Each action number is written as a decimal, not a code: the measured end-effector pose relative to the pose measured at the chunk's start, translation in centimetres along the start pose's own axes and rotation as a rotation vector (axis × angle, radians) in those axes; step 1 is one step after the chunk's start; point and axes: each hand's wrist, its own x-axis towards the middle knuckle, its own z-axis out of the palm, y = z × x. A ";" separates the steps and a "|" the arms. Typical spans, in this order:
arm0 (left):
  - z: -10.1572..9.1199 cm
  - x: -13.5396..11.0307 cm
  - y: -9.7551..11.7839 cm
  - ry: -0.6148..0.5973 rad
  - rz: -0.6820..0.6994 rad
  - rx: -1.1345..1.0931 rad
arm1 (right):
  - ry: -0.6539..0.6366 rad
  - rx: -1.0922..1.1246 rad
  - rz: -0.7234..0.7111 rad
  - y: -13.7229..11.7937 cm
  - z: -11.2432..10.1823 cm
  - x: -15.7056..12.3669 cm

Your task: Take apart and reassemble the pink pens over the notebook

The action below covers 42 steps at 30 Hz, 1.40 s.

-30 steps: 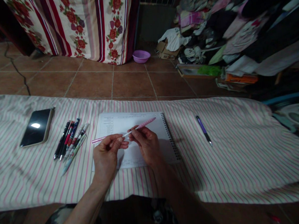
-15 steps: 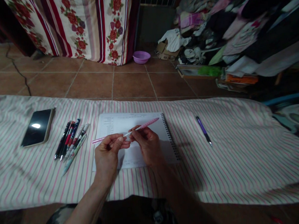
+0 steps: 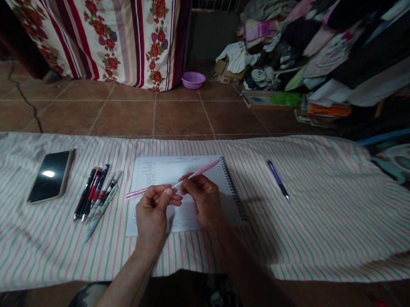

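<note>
Both hands hold a pink pen (image 3: 201, 170) above a spiral notebook (image 3: 158, 172) that lies on a striped cloth (image 3: 315, 221). My left hand (image 3: 155, 211) pinches the pen's pale end part near its middle, with a pink piece sticking out to the left. My right hand (image 3: 202, 199) grips the patterned barrel, which points up to the right. The two hands almost touch over the notebook's page.
A row of several pens (image 3: 97, 193) lies left of the notebook, and a dark phone (image 3: 50, 175) lies further left. A purple pen (image 3: 278, 179) rests alone on the right. Beyond are tiled floor, a floral curtain (image 3: 116, 34), a purple bowl (image 3: 193, 78) and piled clothes (image 3: 305, 43).
The hands and pen have barely shifted; the left thumb and fingers have closed slightly further along the pen towards the right hand.
</note>
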 end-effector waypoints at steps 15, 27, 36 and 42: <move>0.4 -0.5 0.0 0.033 0.121 0.095 | 0.039 -0.170 -0.090 -0.3 0.2 -0.5; 0.5 -0.7 0.2 0.055 0.103 0.065 | 0.059 -0.198 -0.092 0.0 0.3 -0.9; 0.5 -0.8 0.4 0.044 0.099 0.076 | 0.070 -0.167 -0.079 0.2 0.4 -1.1; 0.5 -0.9 0.5 0.045 0.086 0.071 | 0.076 -0.178 -0.069 0.3 0.3 -1.1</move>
